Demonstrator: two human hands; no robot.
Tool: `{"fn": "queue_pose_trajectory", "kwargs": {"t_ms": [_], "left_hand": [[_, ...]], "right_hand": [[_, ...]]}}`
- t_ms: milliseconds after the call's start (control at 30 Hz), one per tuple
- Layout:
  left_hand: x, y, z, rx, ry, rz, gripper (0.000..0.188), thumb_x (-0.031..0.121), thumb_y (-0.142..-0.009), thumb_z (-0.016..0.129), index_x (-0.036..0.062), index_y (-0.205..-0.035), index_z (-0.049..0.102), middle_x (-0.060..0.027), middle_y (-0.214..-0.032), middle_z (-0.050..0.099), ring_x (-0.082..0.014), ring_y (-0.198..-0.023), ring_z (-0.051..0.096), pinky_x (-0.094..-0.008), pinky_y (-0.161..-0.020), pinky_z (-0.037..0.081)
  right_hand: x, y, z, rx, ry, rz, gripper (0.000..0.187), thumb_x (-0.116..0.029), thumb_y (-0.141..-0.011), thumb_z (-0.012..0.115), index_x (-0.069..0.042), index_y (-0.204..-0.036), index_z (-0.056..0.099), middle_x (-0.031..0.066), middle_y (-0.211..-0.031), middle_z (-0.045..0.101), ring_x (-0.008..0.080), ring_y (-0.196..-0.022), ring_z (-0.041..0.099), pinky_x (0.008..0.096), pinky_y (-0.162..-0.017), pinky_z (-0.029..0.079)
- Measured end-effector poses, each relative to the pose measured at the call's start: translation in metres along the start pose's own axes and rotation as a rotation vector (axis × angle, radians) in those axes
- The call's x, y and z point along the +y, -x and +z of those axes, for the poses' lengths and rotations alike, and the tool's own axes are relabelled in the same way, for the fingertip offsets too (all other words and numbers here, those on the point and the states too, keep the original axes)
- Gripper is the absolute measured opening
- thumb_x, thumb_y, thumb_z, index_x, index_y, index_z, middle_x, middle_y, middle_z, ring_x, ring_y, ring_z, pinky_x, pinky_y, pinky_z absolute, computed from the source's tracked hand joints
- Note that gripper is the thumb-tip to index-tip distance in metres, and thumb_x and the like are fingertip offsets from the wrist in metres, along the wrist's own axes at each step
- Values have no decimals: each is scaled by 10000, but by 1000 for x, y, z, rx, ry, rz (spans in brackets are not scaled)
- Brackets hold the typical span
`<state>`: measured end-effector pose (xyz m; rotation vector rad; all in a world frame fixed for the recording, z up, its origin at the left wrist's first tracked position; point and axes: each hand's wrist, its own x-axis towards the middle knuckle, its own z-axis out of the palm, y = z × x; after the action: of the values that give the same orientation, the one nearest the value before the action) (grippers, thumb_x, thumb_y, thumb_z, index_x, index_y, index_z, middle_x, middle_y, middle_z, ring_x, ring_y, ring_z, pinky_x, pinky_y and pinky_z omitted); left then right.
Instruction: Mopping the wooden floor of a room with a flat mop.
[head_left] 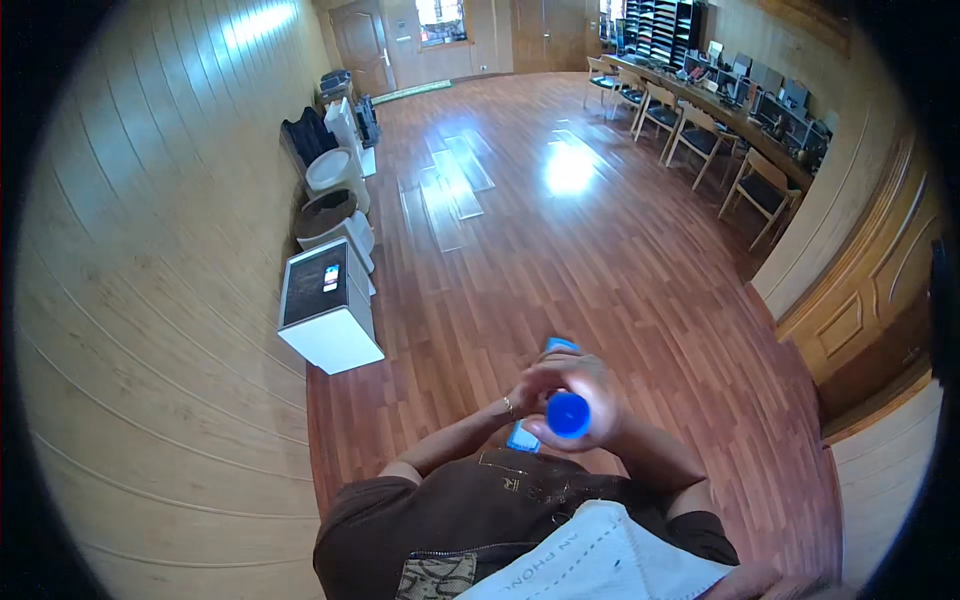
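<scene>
In front of my chest, my right hand (598,400) is wrapped round the top of what looks like a flat mop, its round blue handle end (569,414) facing up at me. My left hand (538,384), with a thin bracelet at its wrist, is closed on the handle just beside and beneath the right. Most of the shaft is hidden behind my hands. Blue and white ends of the flat mop head (523,437) show on either side of them, low over the wooden floor (650,300).
A white cabinet (335,345) with a phone (331,277) on its dark top stands along the left wall, with round bins (330,170) beyond it. On the right are wooden chairs (760,190), a long desk (790,168) and a door (860,300). Light reflects off the floor.
</scene>
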<state>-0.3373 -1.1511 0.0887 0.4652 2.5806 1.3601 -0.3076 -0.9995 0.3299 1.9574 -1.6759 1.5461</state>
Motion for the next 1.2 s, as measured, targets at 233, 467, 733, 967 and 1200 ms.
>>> {"fn": "queue_pose_trajectory", "kwargs": {"t_ms": [233, 467, 733, 967, 1200], "left_hand": [[57, 63, -92, 81, 427, 292, 710, 323, -791, 735, 70, -1383, 437, -145, -1376, 502, -279, -1265, 481, -376, -1017, 380], [158, 135, -148, 305, 565, 823, 952, 258, -730, 811, 38, -1466, 249, -246, -1345, 491, -384, -1274, 466, -517, -1036, 353], [179, 136, -153, 662, 112, 922, 301, 103, -798, 683, 75, -1044, 511, -53, -664, 627, -186, -597, 629, -434, -814, 467], [158, 95, -161, 840, 225, 929, 279, 160, -799, 682, 90, -985, 486, -29, -584, 575, -150, -526, 532, -459, -794, 463], [128, 5, -167, 511, 379, 914, 260, 278, -874, 619, 85, -1012, 512, -6, -595, 491, -161, -580, 509, -464, -813, 434]], "right_hand": [[52, 26, 30, 106, 27, 116, 372, -253, -759, 785, -21, -975, 591, 110, -796, 628, 280, -677, 620, 364, -598, 467], [136, 81, 64, -95, -148, 497, 255, -195, -808, 761, -44, -842, 558, 64, -680, 464, 130, -601, 446, 313, -543, 375], [218, 183, 131, -30, -245, 744, 302, -198, -774, 734, -44, -632, 515, 54, -551, 393, 80, -581, 388, 350, -487, 336], [239, 177, 115, -55, 182, 654, 286, -273, -687, 745, -75, -600, 558, 194, -616, 523, 395, -573, 514, 476, -516, 383], [246, 215, 51, 52, 266, 1031, 169, -203, -667, 656, -91, -609, 542, 140, -605, 557, 365, -602, 553, 459, -562, 443]]}}
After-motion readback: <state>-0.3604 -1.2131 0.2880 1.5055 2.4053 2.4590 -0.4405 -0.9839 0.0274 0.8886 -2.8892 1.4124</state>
